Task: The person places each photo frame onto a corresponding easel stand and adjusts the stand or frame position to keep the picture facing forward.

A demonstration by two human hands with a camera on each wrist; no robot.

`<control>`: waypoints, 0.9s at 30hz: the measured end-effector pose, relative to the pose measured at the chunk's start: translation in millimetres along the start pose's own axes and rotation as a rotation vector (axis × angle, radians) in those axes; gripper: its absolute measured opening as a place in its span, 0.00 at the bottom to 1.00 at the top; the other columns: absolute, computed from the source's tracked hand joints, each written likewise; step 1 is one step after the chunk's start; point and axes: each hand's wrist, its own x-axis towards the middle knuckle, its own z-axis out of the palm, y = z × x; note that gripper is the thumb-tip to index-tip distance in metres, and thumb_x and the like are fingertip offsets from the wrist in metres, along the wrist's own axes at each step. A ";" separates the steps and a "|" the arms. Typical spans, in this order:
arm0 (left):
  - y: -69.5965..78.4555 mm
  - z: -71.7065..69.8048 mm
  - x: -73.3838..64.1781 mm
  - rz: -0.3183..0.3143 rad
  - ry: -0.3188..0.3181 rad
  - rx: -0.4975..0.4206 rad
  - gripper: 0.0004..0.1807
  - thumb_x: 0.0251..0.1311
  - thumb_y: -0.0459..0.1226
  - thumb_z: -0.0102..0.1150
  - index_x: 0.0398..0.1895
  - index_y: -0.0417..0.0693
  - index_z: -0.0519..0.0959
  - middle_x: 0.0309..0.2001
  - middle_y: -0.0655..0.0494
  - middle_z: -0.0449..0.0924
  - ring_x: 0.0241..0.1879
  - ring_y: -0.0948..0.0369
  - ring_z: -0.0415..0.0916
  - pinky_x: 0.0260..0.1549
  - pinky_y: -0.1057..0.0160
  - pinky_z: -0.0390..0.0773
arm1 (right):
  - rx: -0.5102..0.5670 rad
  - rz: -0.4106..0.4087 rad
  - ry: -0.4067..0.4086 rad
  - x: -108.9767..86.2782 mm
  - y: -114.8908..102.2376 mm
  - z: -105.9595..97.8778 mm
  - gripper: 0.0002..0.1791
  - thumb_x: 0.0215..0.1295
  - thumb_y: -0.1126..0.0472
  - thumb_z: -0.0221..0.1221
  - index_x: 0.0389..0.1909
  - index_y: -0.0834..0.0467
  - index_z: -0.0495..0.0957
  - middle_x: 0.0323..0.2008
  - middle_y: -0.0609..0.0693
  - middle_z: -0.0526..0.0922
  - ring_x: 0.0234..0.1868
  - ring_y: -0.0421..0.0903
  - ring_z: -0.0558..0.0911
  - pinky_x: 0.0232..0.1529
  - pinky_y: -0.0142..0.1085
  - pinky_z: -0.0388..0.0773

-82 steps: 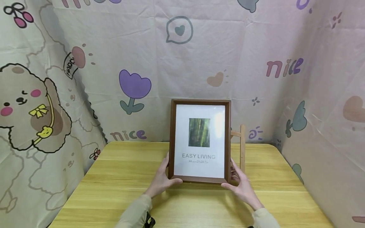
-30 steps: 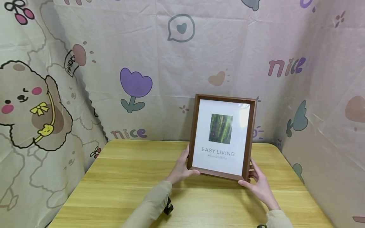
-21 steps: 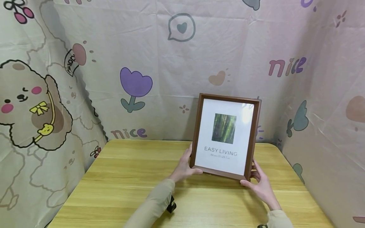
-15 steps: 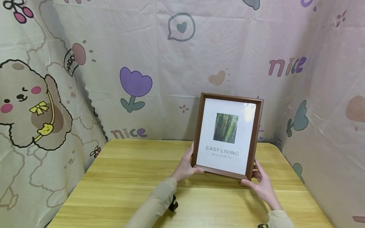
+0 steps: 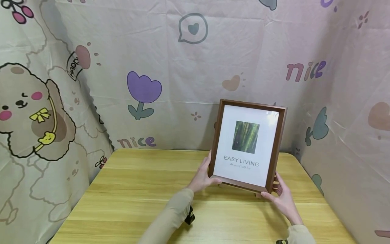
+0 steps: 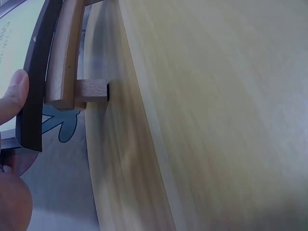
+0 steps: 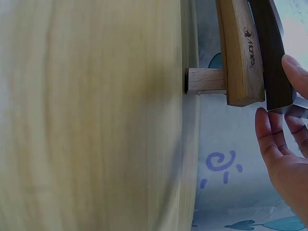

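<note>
A brown picture frame (image 5: 248,144), with a bamboo print and "EASY LIVING" under its glass, stands tilted slightly clockwise in the head view. My left hand (image 5: 202,178) grips its lower left corner, thumb (image 6: 15,94) in front. At the lower right corner my right hand (image 5: 284,200) holds it, thumb on the front and fingers around the side. Right below the frame's bottom edge lies the ledge of a wooden easel (image 7: 243,57), printed with a logo. In the left wrist view the same ledge (image 6: 62,57) runs close along the frame. Most of the easel is hidden behind the frame.
The easel's short foot (image 6: 92,90) reaches down to the wood-grain table (image 5: 137,189). A patterned cloth (image 5: 182,67) hangs behind the table and along both sides. Black straps (image 5: 189,216) sit at the sleeve cuffs.
Both hands have carried the frame to the right, tilting it a little clockwise. The easel, partly visible right of the frame at first, is now almost wholly covered by it.
</note>
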 end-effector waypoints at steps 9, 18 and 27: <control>3.4 3.1 4.5 -0.003 0.004 0.001 0.71 0.44 0.40 0.80 0.83 0.51 0.35 0.83 0.47 0.41 0.79 0.42 0.48 0.75 0.38 0.56 | -0.011 -0.010 0.019 0.7 0.6 -1.4 0.58 0.53 0.71 0.72 0.79 0.65 0.45 0.57 0.65 0.71 0.44 0.21 0.73 0.46 0.14 0.74; 4.0 5.4 7.8 -0.044 0.006 0.015 0.72 0.45 0.40 0.79 0.82 0.62 0.33 0.81 0.43 0.45 0.79 0.41 0.49 0.74 0.36 0.57 | -0.033 0.026 0.022 2.7 0.2 -0.8 0.58 0.54 0.70 0.72 0.80 0.64 0.45 0.58 0.65 0.71 0.44 0.21 0.73 0.47 0.14 0.73; 1.6 11.0 12.8 -0.072 -0.006 0.024 0.73 0.45 0.40 0.79 0.82 0.66 0.30 0.82 0.46 0.43 0.79 0.43 0.48 0.74 0.38 0.57 | -0.055 0.058 0.020 3.4 2.5 -2.2 0.57 0.56 0.69 0.71 0.80 0.64 0.44 0.63 0.69 0.69 0.44 0.19 0.71 0.47 0.13 0.72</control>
